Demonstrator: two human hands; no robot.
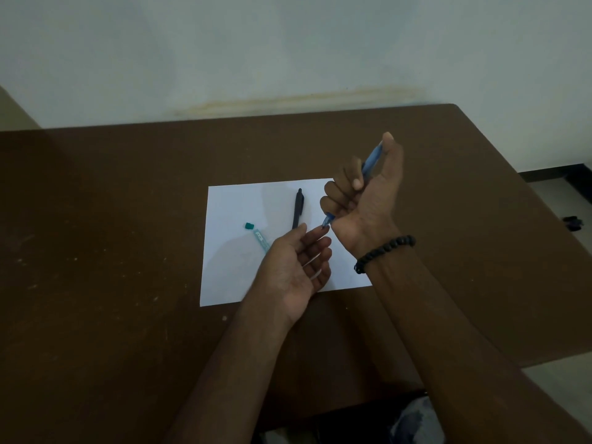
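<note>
Blue pen (371, 160) in right hand (363, 195), tip near left hand (294, 267) fingertips (322, 231)

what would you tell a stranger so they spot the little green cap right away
On the brown table lies a white sheet of paper. Left of its middle sits a small teal cap, just beyond the end of a slim clear tube. It is the only short, stubby piece; the dark pen to its right is long.

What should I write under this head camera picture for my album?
Right hand grips a blue pen, tip down near the open left hand, above white paper with a black pen.
</note>
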